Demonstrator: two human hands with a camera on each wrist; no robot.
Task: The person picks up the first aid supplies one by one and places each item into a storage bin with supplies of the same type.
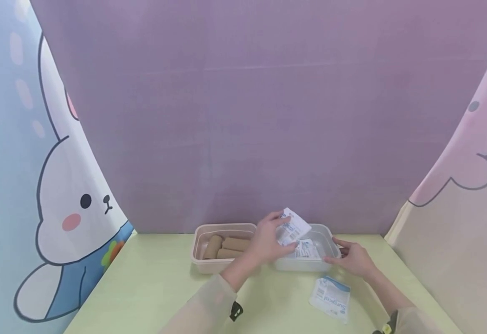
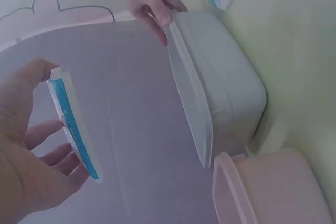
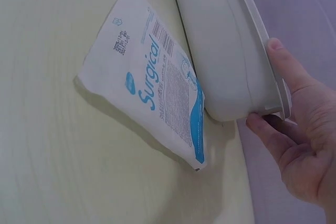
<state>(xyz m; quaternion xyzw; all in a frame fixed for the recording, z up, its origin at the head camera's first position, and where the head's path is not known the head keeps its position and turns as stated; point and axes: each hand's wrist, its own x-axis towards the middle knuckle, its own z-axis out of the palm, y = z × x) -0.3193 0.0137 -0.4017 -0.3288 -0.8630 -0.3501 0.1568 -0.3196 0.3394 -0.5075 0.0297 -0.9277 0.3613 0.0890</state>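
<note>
My left hand point(image 1: 265, 241) pinches a white-and-blue packet point(image 1: 294, 226) printed "Surgical" between thumb and fingers, above a whitish plastic container point(image 1: 304, 265). The left wrist view shows this packet edge-on, with a blue band along it. Inside the container lies a smaller white printed packet point(image 1: 307, 249), partly covered. My right hand point(image 1: 354, 260) grips the container's right end, with a finger at the rim and others under it in the right wrist view. Another "Surgical" packet point(image 3: 147, 77) lies flat on the table in front of the container.
To the left stands a pinkish container point(image 1: 210, 266) holding several brown rolls point(image 1: 235, 244), close beside the whitish one. Both are on a pale green table point(image 1: 151, 287) near its back edge. A purple curtain point(image 1: 243, 116) hangs behind, with cartoon-printed cloth point(image 1: 72, 195) at the sides.
</note>
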